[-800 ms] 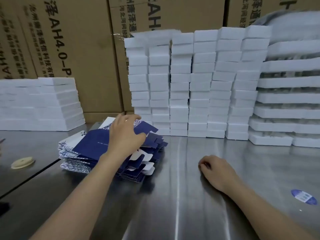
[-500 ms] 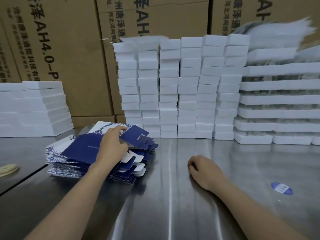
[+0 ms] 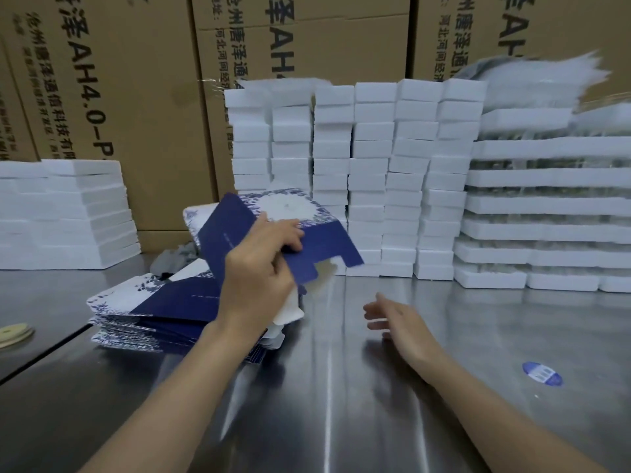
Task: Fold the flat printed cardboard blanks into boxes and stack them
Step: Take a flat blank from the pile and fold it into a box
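Note:
A pile of flat blue-and-white printed blanks (image 3: 150, 312) lies on the steel table at the left. My left hand (image 3: 259, 271) grips one blank (image 3: 239, 220) and holds it tilted above the pile; its white floral panel faces me and a blue flap sticks out to the right. My right hand (image 3: 399, 322) hovers over the table to the right of the pile, fingers spread, holding nothing.
Columns of white foam blocks (image 3: 375, 179) stand behind the pile, with longer foam trays (image 3: 546, 206) at the right and another foam stack (image 3: 65, 213) at the left. Brown cartons (image 3: 102, 97) form the back wall. A blue sticker (image 3: 543, 373) and a tape roll (image 3: 13, 332) lie on the table.
My left hand has lifted one blank off the pile and tilted it up. My right hand has risen from a resting fist and spread its fingers.

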`<state>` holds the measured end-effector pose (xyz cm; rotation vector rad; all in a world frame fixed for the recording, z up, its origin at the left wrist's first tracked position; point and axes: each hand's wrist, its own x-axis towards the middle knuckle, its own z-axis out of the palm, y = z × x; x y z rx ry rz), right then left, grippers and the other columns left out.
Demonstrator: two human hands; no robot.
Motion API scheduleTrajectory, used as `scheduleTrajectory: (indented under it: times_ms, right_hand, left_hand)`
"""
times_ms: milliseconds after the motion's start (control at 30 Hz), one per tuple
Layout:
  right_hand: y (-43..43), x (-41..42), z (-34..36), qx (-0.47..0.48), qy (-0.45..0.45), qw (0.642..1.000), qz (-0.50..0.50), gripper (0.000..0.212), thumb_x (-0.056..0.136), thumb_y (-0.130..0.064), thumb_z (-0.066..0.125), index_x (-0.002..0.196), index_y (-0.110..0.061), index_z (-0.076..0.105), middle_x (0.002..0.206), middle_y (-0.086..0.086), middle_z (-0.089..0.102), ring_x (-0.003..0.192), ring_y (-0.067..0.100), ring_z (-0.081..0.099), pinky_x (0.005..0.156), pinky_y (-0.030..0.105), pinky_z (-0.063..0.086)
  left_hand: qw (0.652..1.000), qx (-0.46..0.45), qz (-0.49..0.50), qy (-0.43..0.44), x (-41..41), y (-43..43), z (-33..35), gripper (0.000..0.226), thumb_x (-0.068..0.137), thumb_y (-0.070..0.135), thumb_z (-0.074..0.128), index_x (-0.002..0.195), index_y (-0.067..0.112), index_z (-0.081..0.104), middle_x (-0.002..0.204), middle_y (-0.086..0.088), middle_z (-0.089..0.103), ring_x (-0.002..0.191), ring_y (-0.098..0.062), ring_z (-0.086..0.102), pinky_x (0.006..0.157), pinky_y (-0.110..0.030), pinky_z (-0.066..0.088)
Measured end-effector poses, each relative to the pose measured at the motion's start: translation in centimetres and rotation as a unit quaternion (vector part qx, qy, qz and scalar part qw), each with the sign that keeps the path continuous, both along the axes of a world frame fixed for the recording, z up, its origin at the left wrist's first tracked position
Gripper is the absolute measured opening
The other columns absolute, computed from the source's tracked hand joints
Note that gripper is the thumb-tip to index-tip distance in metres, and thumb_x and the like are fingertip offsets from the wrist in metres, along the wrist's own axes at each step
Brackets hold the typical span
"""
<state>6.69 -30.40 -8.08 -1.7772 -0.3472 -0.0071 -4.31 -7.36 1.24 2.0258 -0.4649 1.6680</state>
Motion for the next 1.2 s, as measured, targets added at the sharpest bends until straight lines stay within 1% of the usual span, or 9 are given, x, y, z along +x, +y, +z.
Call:
scheduleTrajectory:
  times_ms: [100, 200, 333, 500, 633, 767, 833, 1000, 1200]
  right_hand:
    - [-1.5, -0.9, 3.5, 0.224, 0.174, 0.95, 0.128, 0.082, 0.097, -0.081, 0.037, 0.12, -0.016, 0.081, 0.123, 0.008, 0.078, 0.116, 0.029, 0.074, 0.1, 0.047, 0.053]
    - [-3.8, -2.7, 6.0, 0.275, 0.182, 0.911, 0.249, 0.078, 0.097, -0.075, 0.051, 0.143, -0.014, 0.066, 0.145, 0.017, 0.064, 0.133, 0.035, 0.061, 0.109, 0.048, 0.044]
    - [-5.4, -4.5, 4.8, 0.226, 0.088, 0.951, 0.192, 0.042, 0.101, -0.036, 0.072, 0.136, -0.012, 0.069, 0.137, 0.018, 0.069, 0.117, 0.03, 0.071, 0.093, 0.04, 0.059]
    - [-7.0, -5.1, 3.7, 0.25, 0.049, 0.966, 0.046, 0.045, 0.088, -0.035, 0.082, 0.129, -0.019, 0.072, 0.124, 0.009, 0.077, 0.112, 0.032, 0.075, 0.091, 0.044, 0.061]
    - [-8.1, -5.1, 3.8, 0.237, 0.018, 0.971, -0.018, 0.033, 0.087, -0.041, 0.084, 0.118, -0.035, 0.073, 0.117, 0.001, 0.08, 0.095, 0.023, 0.079, 0.065, 0.037, 0.061]
    - [-7.8, -5.6, 3.4, 0.2, 0.012, 0.979, -0.017, 0.037, 0.083, -0.046, 0.087, 0.116, -0.04, 0.072, 0.111, -0.002, 0.081, 0.077, 0.017, 0.077, 0.046, 0.028, 0.047]
    - [-7.3, -5.7, 3.1, 0.192, -0.007, 0.981, -0.01, 0.037, 0.081, -0.043, 0.087, 0.114, -0.044, 0.072, 0.112, -0.005, 0.081, 0.084, 0.017, 0.08, 0.049, 0.028, 0.052]
    - [-6.2, -6.3, 2.9, 0.208, -0.049, 0.977, 0.004, 0.033, 0.089, -0.028, 0.085, 0.117, -0.042, 0.072, 0.117, -0.005, 0.08, 0.099, 0.021, 0.08, 0.066, 0.026, 0.061]
    - [-5.3, -7.7, 3.4, 0.196, -0.133, 0.97, -0.05, 0.04, 0.097, -0.029, 0.077, 0.128, -0.049, 0.062, 0.123, -0.015, 0.075, 0.105, 0.012, 0.076, 0.068, 0.024, 0.06]
  left_hand:
    - [0.989, 0.139, -0.015, -0.038, 0.0, -3.3, -2.0, 0.027, 0.085, -0.026, 0.061, 0.081, -0.001, 0.071, 0.098, -0.013, 0.076, 0.109, -0.022, 0.074, 0.118, -0.056, 0.045]
    - [0.963, 0.26, -0.031, -0.07, 0.1, -6.3, -4.5, 0.022, 0.09, -0.016, 0.07, 0.077, 0.001, 0.072, 0.093, -0.012, 0.076, 0.105, -0.024, 0.075, 0.112, -0.055, 0.049]
    - [0.948, 0.305, -0.043, -0.077, 0.4, -8.2, -6.1, 0.019, 0.091, -0.012, 0.071, 0.081, 0.003, 0.074, 0.101, -0.013, 0.075, 0.114, -0.027, 0.072, 0.115, -0.049, 0.049]
    - [0.948, 0.305, -0.044, 0.077, -0.1, -6.5, -5.6, 0.04, 0.089, 0.006, 0.074, 0.126, 0.021, 0.074, 0.15, -0.007, 0.058, 0.15, -0.025, 0.045, 0.123, -0.048, 0.038]
    - [0.961, 0.078, -0.091, 0.247, -1.4, -5.4, -6.7, 0.062, 0.091, 0.043, 0.072, 0.146, 0.055, 0.047, 0.166, 0.024, 0.025, 0.157, -0.002, 0.021, 0.114, -0.026, 0.034]
    - [0.892, -0.24, -0.203, 0.324, -0.8, -6.4, -8.2, 0.064, 0.101, 0.04, 0.069, 0.155, 0.051, 0.036, 0.151, 0.037, 0.041, 0.142, 0.014, 0.039, 0.123, -0.037, 0.039]
    - [0.873, -0.268, -0.19, 0.36, -0.4, -6.7, -8.3, 0.071, 0.1, 0.042, 0.07, 0.158, 0.05, 0.029, 0.144, 0.042, 0.042, 0.137, 0.013, 0.044, 0.122, -0.042, 0.042]
    - [0.89, -0.252, -0.129, 0.359, -0.5, -6.2, -8.9, 0.092, 0.092, 0.058, 0.074, 0.166, 0.036, 0.024, 0.166, 0.016, 0.035, 0.154, -0.007, 0.032, 0.126, -0.047, 0.034]
    - [0.856, -0.326, -0.192, 0.353, -1.5, -6.7, -7.6, 0.108, 0.067, 0.077, 0.076, 0.159, 0.051, 0.027, 0.159, 0.024, 0.042, 0.145, -0.001, 0.043, 0.111, -0.026, 0.044]
